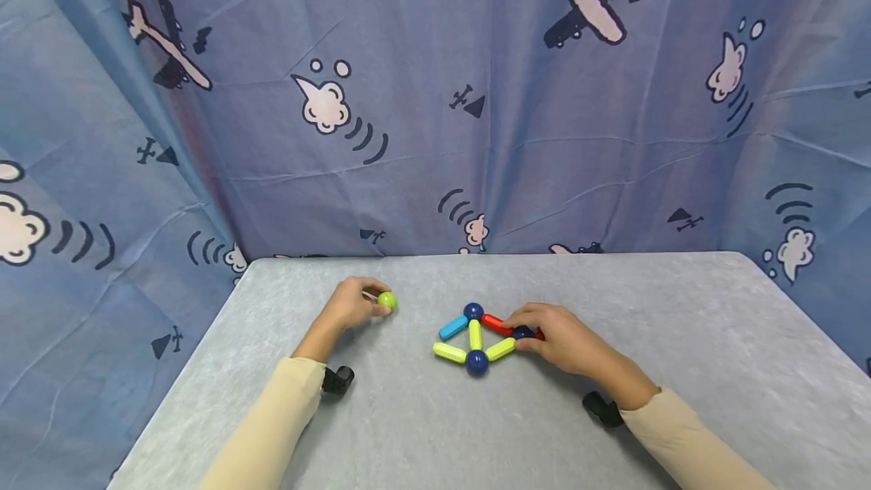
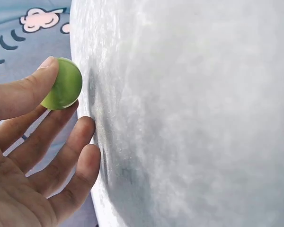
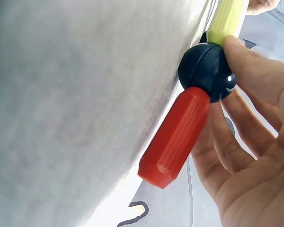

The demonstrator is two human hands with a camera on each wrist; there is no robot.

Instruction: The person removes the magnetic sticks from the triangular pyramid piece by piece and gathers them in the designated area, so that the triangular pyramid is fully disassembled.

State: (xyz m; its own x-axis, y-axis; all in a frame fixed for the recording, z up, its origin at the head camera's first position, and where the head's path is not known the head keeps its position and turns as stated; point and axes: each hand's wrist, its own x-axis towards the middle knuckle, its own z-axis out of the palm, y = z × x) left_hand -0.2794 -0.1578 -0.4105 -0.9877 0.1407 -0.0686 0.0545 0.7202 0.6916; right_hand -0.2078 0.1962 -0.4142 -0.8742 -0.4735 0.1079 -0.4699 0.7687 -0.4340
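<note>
While the left hand (image 1: 355,302) pinches a green ball (image 1: 387,299), the right hand (image 1: 559,335) holds a corner of a rod figure

As the left wrist view shows, the green ball sits between the thumb and the fingers of the left hand, with the other fingers loosely bent. It is well apart from the figure, on its left side.

The right hand is closed around the right dark-blue ball (image 3: 206,71), its thumb near the joint with the right yellow-green rod (image 1: 501,349). This rod leads to the near dark-blue ball (image 1: 477,362). One red rod (image 1: 497,324) goes to the far dark-blue ball (image 1: 473,311), and the middle yellow-green rod (image 1: 475,336) completes the triangle. Three rods have a free end: the light-blue rod (image 1: 453,327) at the far ball, the left yellow-green rod (image 1: 450,352) at the near ball, and a second red rod (image 3: 175,137) at the right ball. The figure is on the grey table (image 1: 408,429), before a blue curtain (image 1: 408,97) printed with airplanes.
</note>
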